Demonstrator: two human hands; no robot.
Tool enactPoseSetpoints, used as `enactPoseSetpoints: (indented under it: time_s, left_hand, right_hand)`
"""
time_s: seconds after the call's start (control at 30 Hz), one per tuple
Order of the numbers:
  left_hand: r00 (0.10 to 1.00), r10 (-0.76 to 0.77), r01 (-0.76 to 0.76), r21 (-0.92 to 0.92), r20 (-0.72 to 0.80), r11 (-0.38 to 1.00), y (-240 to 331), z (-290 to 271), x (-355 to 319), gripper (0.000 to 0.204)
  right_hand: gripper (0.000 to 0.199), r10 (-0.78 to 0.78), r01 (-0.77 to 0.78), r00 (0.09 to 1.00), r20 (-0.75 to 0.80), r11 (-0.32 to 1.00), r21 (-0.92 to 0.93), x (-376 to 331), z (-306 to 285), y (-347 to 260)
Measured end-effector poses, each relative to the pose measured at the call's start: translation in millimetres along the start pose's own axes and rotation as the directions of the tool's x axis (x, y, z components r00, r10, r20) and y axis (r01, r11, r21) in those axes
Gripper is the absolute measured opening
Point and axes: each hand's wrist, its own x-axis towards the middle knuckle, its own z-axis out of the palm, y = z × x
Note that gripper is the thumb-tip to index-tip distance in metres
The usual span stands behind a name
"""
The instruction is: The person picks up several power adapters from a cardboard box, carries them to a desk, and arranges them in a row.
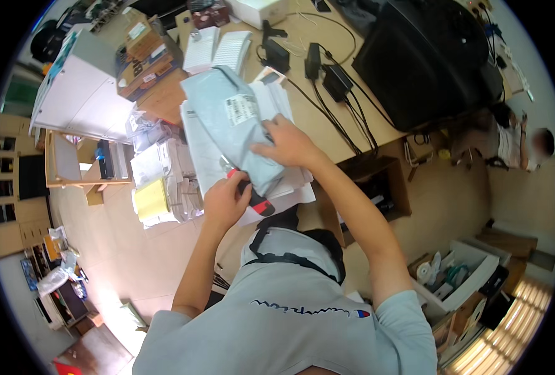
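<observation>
A pale grey-blue plastic mailer (218, 103) with a white printed label (241, 110) lies on a pile of white papers at the table's near edge. My left hand (225, 201) is closed round a red and black utility knife (263, 206), whose metal blade end rests at the mailer's left edge. Whether the blade cuts into the plastic cannot be made out. With curled fingers and thumb, my right hand (288, 142) grips the mailer's right side below the label.
Black power adapters (338, 82) with cables lie right of the papers, beside a large black monitor (430, 65). Cardboard boxes (146, 69) and stacked papers (165, 172) stand to the left. Another person (515, 140) sits at the far right.
</observation>
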Motion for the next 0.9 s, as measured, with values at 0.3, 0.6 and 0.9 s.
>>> enactPoseSetpoints:
  time_s: [0.3, 0.6, 0.9]
  left_hand:
    - [0.963, 0.003, -0.017, -0.050, -0.269, 0.999, 18, 20, 19, 0.011]
    - [0.842, 0.233, 0.033, -0.477, 0.487, 0.879, 179, 143, -11, 0.014]
    - [0.569, -0.328, -0.217, 0.523, 0.754, 0.824, 43, 482, -50, 0.057]
  right_hand:
    - [0.057, -0.042, 0.152, 0.905, -0.424, 0.962, 0.228, -18, 11, 26]
    - [0.043, 0.941, -0.503, 0.336, -0.043, 0.218, 0.836, -412, 228, 374]
    - [0.017, 0.989, -0.480, -0.078, 0.127, -0.149, 0.864, -611, 354, 397]
